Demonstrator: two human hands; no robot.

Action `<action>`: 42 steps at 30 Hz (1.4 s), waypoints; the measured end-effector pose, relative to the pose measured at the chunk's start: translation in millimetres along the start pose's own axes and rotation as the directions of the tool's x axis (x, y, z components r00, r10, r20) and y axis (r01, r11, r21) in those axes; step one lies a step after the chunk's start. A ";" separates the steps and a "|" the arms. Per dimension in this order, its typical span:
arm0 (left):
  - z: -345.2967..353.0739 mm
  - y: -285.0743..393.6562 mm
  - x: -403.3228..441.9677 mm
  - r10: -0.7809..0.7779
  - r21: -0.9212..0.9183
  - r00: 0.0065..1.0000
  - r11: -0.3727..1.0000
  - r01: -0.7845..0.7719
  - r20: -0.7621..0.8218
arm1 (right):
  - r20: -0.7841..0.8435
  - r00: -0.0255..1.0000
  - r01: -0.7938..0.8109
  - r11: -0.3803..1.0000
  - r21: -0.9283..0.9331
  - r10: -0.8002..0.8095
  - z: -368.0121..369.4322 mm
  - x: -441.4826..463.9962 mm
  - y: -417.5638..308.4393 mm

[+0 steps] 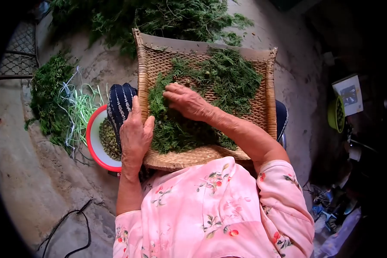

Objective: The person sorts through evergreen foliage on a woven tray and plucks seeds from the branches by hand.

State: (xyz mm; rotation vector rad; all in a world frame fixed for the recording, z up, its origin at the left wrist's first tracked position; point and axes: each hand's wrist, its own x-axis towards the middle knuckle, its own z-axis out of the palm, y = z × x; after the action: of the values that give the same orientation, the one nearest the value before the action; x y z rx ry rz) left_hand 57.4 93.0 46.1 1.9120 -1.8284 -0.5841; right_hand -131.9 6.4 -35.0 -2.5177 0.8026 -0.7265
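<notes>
A shallow woven tray (271,99) is resting across the person's lap, and green sprigs (236,79) are lying on it, thickest at its right and along its left and near parts. The right hand (185,101) is reaching over the sprigs near the tray's left side, its fingers curling down among them; whether they are pinching a sprig, I cannot tell. The left hand (135,132) is resting at the tray's left edge, fingers extending forward and thumb standing apart. Just beside it, a white bowl with a red rim (91,138) is holding small greenish-brown pieces (109,138). Beyond the tray, a large heap of greenery (172,19) is spreading over the floor (17,180), while pale strings (77,109) are lying tangled beside a smaller leafy pile (47,90) at left.
</notes>
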 end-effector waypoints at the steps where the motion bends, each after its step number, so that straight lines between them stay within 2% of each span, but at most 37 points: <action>1: 0.4 -0.2 -1.2 0.006 -0.022 1.000 1.000 -0.006 -0.015 | 0.012 1.000 0.003 1.000 0.002 -0.003 0.5 -3.0 1.3; 5: 0.3 -1.6 -0.9 0.015 -0.018 1.000 1.000 -0.015 -0.015 | 0.041 0.994 -0.094 0.993 -0.071 0.097 -11.2 -14.8 30.2; 6: -0.6 -0.6 -0.2 -0.006 0.004 1.000 1.000 0.006 -0.004 | -0.101 0.995 -0.011 0.982 -0.189 -0.008 -17.5 -18.9 37.5; 8: -5.7 3.3 4.1 -0.028 0.022 1.000 0.999 0.028 0.008 | -0.123 0.984 -0.148 0.969 -0.197 0.125 -25.2 -28.3 52.9; 10: -15.0 11.0 9.8 -0.109 0.261 0.988 0.962 0.077 0.110 | -0.205 0.951 -0.282 0.924 -0.257 0.233 -40.7 -23.3 67.5; 11: -16.7 13.4 10.3 -0.080 0.304 0.994 0.951 0.053 0.077 | -0.293 0.921 -0.314 0.933 -0.174 0.256 -52.6 -23.4 68.7; 12: -19.4 14.7 12.3 -0.081 0.303 0.994 0.952 0.054 0.078 | -0.400 0.831 -0.399 0.915 0.053 0.386 -57.0 -22.9 72.0; 14: -26.5 16.4 19.7 -0.103 0.440 0.988 0.897 0.042 0.115 | -0.432 0.751 -0.502 0.857 0.116 0.499 -67.1 -26.2 83.4; 16: -31.0 14.8 33.3 -0.140 0.433 0.977 0.900 0.057 0.162 | -0.417 0.717 -0.549 0.821 0.157 0.559 -68.7 -31.5 90.3; 18: -30.0 9.7 48.1 0.059 0.325 0.997 0.945 -0.037 -0.058 | -0.369 0.751 -0.551 0.828 0.106 0.547 -61.1 -39.7 101.7; 19: -23.2 3.7 59.6 0.083 0.303 0.988 0.952 -0.040 -0.130 | -0.329 0.747 -0.558 0.814 0.161 0.578 -56.2 -41.2 103.4; 20: -12.1 -6.4 74.2 0.081 0.301 0.988 0.953 -0.038 -0.131 | -0.327 0.749 -0.558 0.815 0.159 0.577 -53.8 -43.5 105.7; 22: 4.4 -18.7 96.9 0.253 0.261 0.932 0.947 -0.185 -0.259 | -0.185 0.808 -0.577 0.815 -0.060 0.559 -51.0 -43.7 96.5; 23: 7.8 -17.6 100.1 0.254 0.261 0.932 0.947 -0.186 -0.259 | -0.165 0.778 -0.621 0.782 -0.054 0.606 -49.9 -42.4 90.8; 25: 9.8 -0.3 103.1 0.025 0.315 0.999 0.949 -0.034 0.033 | -0.185 0.784 -0.614 0.785 -0.081 0.593 -46.4 -42.1 90.6; 28: 12.1 1.2 105.9 0.033 0.376 0.996 0.925 -0.061 0.082 | -0.213 0.787 -0.606 0.791 -0.090 0.579 -45.5 -41.5 89.8; 29: 8.9 1.6 112.0 -0.027 0.293 0.992 0.956 -0.011 0.125 | -0.243 0.765 -0.614 0.789 0.005 0.597 -46.7 -41.2 91.8; 30: 9.3 0.5 114.8 -0.031 0.290 0.992 0.957 -0.006 0.123 | -0.267 0.742 -0.614 0.784 0.097 0.614 -49.5 -38.9 90.5; 32: 8.3 -2.0 118.4 0.021 0.172 0.995 0.984 -0.038 0.099 | -0.215 0.679 -0.652 0.711 0.264 0.702 -62.0 -36.7 87.8; 34: 10.5 -0.1 120.9 -0.007 0.199 0.994 0.980 -0.015 0.111 | 0.008 0.564 -0.601 0.404 0.689 0.825 -78.0 -35.0 80.2; 35: 15.3 -2.3 121.5 0.003 0.245 0.995 0.969 -0.027 0.097 | 0.102 0.527 -0.473 0.191 0.860 0.844 -83.2 -34.7 78.4; 36: 15.5 0.0 121.1 0.014 0.291 0.996 0.956 -0.038 0.085 | 0.102 0.527 -0.474 0.192 0.860 0.844 -83.9 -33.1 78.7; 38: 14.1 5.2 120.6 -0.019 0.307 0.995 0.952 -0.012 0.095 | 0.142 0.555 -0.082 -0.116 0.990 0.820 -81.7 -29.6 78.6; 40: 13.9 6.6 119.3 -0.055 0.322 0.993 0.947 0.018 0.104 | 0.137 0.590 -0.085 -0.107 0.991 0.796 -80.0 -24.3 73.9; 42: 15.6 3.3 118.8 -0.016 0.321 0.996 0.947 -0.012 0.082 | 0.159 0.594 -0.288 0.024 0.957 0.789 -72.1 -21.2 75.1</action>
State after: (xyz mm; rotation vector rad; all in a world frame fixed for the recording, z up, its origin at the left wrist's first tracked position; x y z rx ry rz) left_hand 50.7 -26.1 34.4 2.1229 -2.0812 -0.3892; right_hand -219.7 -52.3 -23.9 -0.7346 0.9927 -1.0257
